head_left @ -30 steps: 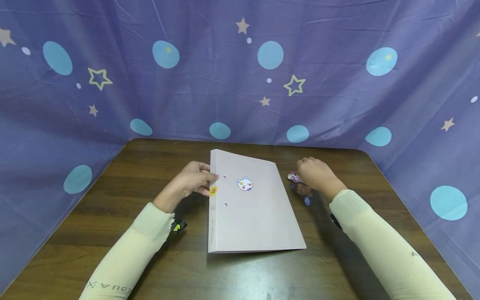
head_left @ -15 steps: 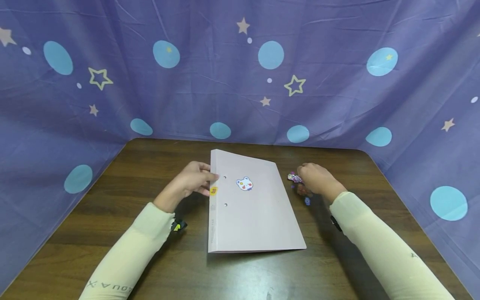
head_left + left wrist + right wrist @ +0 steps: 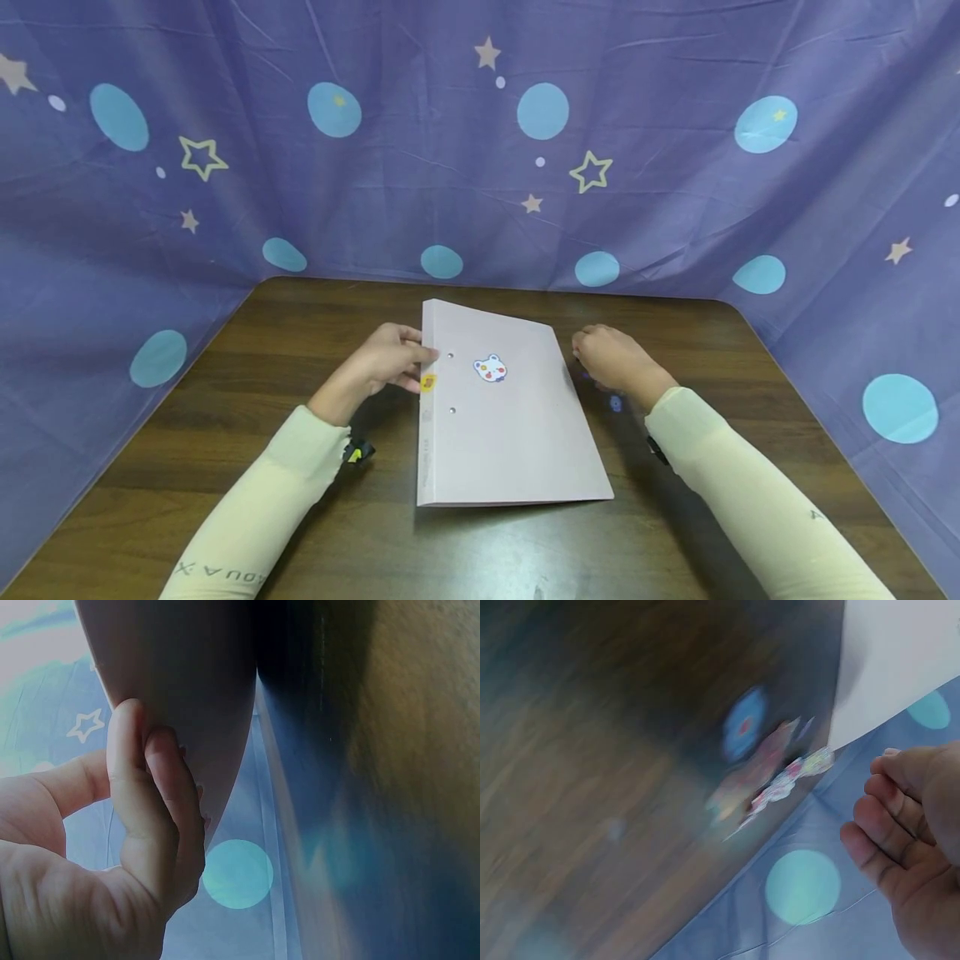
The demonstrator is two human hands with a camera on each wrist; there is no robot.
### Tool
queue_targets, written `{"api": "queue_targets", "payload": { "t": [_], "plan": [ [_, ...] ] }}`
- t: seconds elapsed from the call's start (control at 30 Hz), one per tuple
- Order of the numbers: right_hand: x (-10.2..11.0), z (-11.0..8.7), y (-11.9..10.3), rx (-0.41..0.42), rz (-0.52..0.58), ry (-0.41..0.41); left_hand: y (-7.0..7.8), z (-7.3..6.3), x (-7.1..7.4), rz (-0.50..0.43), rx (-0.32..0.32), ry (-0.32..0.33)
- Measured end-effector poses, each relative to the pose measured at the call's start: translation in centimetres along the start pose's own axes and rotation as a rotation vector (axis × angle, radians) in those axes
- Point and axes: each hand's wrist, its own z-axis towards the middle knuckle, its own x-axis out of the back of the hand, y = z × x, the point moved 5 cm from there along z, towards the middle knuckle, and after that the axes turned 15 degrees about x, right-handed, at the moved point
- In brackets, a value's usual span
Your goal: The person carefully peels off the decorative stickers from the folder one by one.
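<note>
A pale, nearly white folder (image 3: 517, 442) lies on the table with its spine toward my left hand (image 3: 382, 360). That hand pinches the spine edge, thumb on top and fingers against the side. On the cover is a bear-face sticker (image 3: 491, 368); an orange sticker (image 3: 427, 383) marks the spine. My right hand (image 3: 615, 358) hovers by the folder's far right edge, fingers bent and thumb and forefinger tips together; whether something tiny is between them is unclear. Below it in the right wrist view lie a blue flower sticker (image 3: 745, 725), a reddish-brown sticker (image 3: 757, 769) and a pink-purple sticker (image 3: 784, 784), blurred.
The brown wooden table (image 3: 225, 400) carries the folder and stickers. Behind it hangs a purple curtain (image 3: 450, 192) with stars and blue dots, reaching the table's far edge. A dark band or device (image 3: 358, 452) sits at the left wrist.
My right hand has come left and slightly down toward the folder, now covering the pink-purple and brown stickers in the head view. The left hand and folder hold still.
</note>
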Motion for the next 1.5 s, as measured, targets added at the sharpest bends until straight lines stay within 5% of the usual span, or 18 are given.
{"api": "queue_targets", "payload": {
  "t": [0.5,1.3,1.5],
  "plan": [
    [0.4,2.9,-4.8,0.136,-0.017,0.144,0.0,0.0,-0.1,-0.003,-0.002,-0.006],
    [0.3,5.7,-9.0,0.288,-0.164,0.151,0.0,0.1,-0.2,-0.001,-0.010,-0.009],
    [0.2,5.6,-9.4,0.366,-0.286,0.152,0.0,0.0,-0.3,-0.015,-0.017,-0.017]
  ]
}}
